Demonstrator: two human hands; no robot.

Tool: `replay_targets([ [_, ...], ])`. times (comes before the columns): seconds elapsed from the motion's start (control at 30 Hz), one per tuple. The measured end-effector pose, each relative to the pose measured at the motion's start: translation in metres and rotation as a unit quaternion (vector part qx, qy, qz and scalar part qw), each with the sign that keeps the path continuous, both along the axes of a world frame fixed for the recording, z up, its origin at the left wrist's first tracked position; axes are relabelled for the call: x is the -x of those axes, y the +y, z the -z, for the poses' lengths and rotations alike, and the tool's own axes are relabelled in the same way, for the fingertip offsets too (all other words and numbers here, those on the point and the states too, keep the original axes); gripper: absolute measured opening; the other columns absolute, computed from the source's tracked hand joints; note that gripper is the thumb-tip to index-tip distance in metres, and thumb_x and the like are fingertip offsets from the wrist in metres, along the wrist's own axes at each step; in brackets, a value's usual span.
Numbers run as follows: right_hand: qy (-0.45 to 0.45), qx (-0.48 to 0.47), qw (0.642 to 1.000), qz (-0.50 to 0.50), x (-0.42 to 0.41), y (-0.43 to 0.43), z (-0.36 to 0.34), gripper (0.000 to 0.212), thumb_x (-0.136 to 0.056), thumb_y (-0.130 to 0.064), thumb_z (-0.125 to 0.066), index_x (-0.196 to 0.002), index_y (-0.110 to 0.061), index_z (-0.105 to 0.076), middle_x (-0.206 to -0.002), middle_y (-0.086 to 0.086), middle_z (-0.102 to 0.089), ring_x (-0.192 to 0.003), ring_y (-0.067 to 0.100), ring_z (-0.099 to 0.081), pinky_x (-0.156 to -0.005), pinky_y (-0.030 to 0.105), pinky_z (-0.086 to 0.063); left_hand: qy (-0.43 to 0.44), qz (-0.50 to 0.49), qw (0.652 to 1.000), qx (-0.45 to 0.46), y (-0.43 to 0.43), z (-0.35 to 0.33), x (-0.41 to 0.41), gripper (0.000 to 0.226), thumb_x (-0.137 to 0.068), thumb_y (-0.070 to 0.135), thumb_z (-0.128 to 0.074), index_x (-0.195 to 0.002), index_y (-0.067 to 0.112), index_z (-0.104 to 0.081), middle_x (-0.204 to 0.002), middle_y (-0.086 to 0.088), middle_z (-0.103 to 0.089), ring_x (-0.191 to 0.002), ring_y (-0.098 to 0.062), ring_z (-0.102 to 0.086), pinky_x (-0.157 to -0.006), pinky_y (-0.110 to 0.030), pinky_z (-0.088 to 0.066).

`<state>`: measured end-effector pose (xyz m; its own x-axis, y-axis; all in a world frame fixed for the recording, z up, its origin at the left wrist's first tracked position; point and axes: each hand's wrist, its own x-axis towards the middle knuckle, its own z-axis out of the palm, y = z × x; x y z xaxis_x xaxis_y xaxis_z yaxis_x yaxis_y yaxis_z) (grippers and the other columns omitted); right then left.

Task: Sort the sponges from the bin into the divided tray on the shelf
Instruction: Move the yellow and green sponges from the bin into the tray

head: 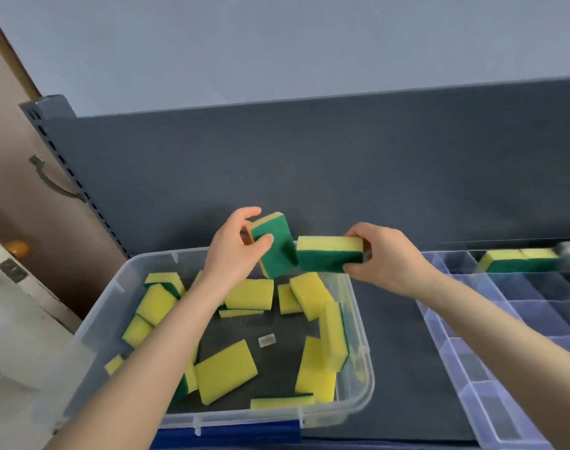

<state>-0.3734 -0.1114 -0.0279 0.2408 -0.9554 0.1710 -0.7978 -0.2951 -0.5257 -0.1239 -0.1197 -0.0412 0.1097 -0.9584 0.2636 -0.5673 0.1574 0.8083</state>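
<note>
A clear plastic bin (363, 349) sits at the lower left with several yellow-and-green sponges (225, 370) lying loose inside. Above its far edge, my left hand (231, 254) grips one sponge (277, 246) with its green side facing me, tilted upright. My right hand (390, 258) holds a second sponge (329, 253) on its long edge, yellow above green, its end touching the first. The divided tray (465, 368) lies to the right, clear with several compartments. Two sponges (520, 259) stand side by side in a far compartment.
Bin and tray rest on a dark grey shelf surface (397, 368) with a grey back panel (309, 164) behind. A perforated shelf upright (66, 167) runs along the left. A blue lid edge (225, 433) shows at the bin's front.
</note>
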Motion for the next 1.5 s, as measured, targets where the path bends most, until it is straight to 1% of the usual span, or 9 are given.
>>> replay_targets([
  [0.13,0.009,0.008,0.999,0.040,0.042,0.007,-0.010,0.029,-0.069,-0.019,-0.065,-0.094,-0.029,-0.054,-0.078,-0.013,-0.057,-0.076,0.015,-0.056,-0.066,0.033,-0.050,-0.010,0.035,0.999,0.032,-0.004,-0.011,0.042,0.032,-0.082,0.023,-0.067,-0.112,0.031,-0.059,-0.104,0.017,-0.063,-0.095,-0.006,-0.059,-0.082,-0.039,-0.053],
  [0.3,-0.008,-0.004,0.997,0.072,0.094,0.011,-0.018,0.036,-0.071,-0.024,-0.073,-0.103,-0.025,-0.056,-0.091,-0.006,-0.064,-0.085,0.019,-0.060,-0.077,0.040,-0.053,0.005,0.066,0.997,0.043,-0.007,-0.016,0.096,0.026,-0.083,0.025,-0.069,-0.105,0.035,-0.059,-0.100,0.018,-0.064,-0.092,-0.002,-0.060,-0.079,-0.031,-0.053],
  [0.47,-0.017,0.021,0.993,0.114,0.152,0.015,-0.017,0.032,-0.074,-0.033,-0.074,-0.100,-0.023,-0.057,-0.082,-0.009,-0.060,-0.077,0.017,-0.058,-0.071,0.033,-0.050,0.002,0.097,0.994,0.041,-0.013,-0.018,0.151,0.026,-0.082,0.025,-0.070,-0.106,0.028,-0.064,-0.098,0.015,-0.066,-0.089,-0.006,-0.061,-0.079,-0.033,-0.052],
  [0.63,0.005,0.036,0.991,0.128,0.220,0.017,-0.020,0.031,-0.076,-0.027,-0.074,-0.104,-0.020,-0.062,-0.084,-0.010,-0.059,-0.079,0.018,-0.058,-0.072,0.031,-0.049,-0.019,0.126,0.991,0.036,-0.020,-0.017,0.216,0.025,-0.080,0.024,-0.070,-0.102,0.031,-0.063,-0.095,0.017,-0.066,-0.083,-0.004,-0.059,-0.073,-0.028,-0.049],
  [0.83,0.057,0.036,0.985,0.158,0.300,0.013,-0.021,0.041,-0.074,-0.026,-0.075,-0.111,-0.022,-0.059,-0.092,-0.007,-0.063,-0.082,0.020,-0.057,-0.075,0.033,-0.050,-0.057,0.179,0.981,0.040,-0.023,-0.010,0.299,0.025,-0.082,0.033,-0.069,-0.105,0.031,-0.062,-0.096,0.019,-0.063,-0.085,0.003,-0.055,-0.067,-0.016,-0.042],
  [1.07,0.093,0.034,0.985,0.141,0.358,0.006,-0.008,0.036,-0.075,-0.020,-0.074,-0.109,-0.021,-0.064,-0.105,-0.002,-0.067,-0.090,0.023,-0.059,-0.079,0.033,-0.048,-0.064,0.175,0.982,0.027,-0.024,0.010,0.366,0.029,-0.084,0.031,-0.068,-0.112,0.030,-0.062,-0.104,0.017,-0.059,-0.092,0.005,-0.052,-0.069,-0.009,-0.039],
  [1.23,0.094,0.038,0.989,0.108,0.376,-0.001,0.008,0.036,-0.075,-0.017,-0.073,-0.110,-0.022,-0.064,-0.107,-0.003,-0.066,-0.091,0.023,-0.060,-0.078,0.031,-0.047,-0.030,0.143,0.989,0.025,-0.020,0.024,0.390,0.028,-0.084,0.022,-0.068,-0.111,0.030,-0.062,-0.105,0.013,-0.059,-0.094,-0.001,-0.054,-0.078,-0.020,-0.047],
  [1.4,0.118,0.046,0.989,0.072,0.383,-0.010,0.027,0.035,-0.075,-0.017,-0.072,-0.108,-0.023,-0.064,-0.105,-0.004,-0.065,-0.095,0.022,-0.058,-0.075,0.029,-0.042,-0.003,0.123,0.992,-0.004,-0.014,0.046,0.405,0.029,-0.085,0.019,-0.068,-0.110,0.033,-0.061,-0.104,0.016,-0.057,-0.095,0.001,-0.055,-0.072,-0.010,-0.044],
  [1.5,0.131,0.037,0.989,0.051,0.385,-0.014,0.036,0.034,-0.077,-0.017,-0.070,-0.109,-0.023,-0.063,-0.103,-0.003,-0.064,-0.097,0.022,-0.056,-0.076,0.031,-0.046,-0.014,0.121,0.992,-0.020,-0.015,0.055,0.412,0.029,-0.086,0.020,-0.067,-0.113,0.031,-0.060,-0.104,0.017,-0.055,-0.094,0.004,-0.053,-0.073,-0.010,-0.043],
])
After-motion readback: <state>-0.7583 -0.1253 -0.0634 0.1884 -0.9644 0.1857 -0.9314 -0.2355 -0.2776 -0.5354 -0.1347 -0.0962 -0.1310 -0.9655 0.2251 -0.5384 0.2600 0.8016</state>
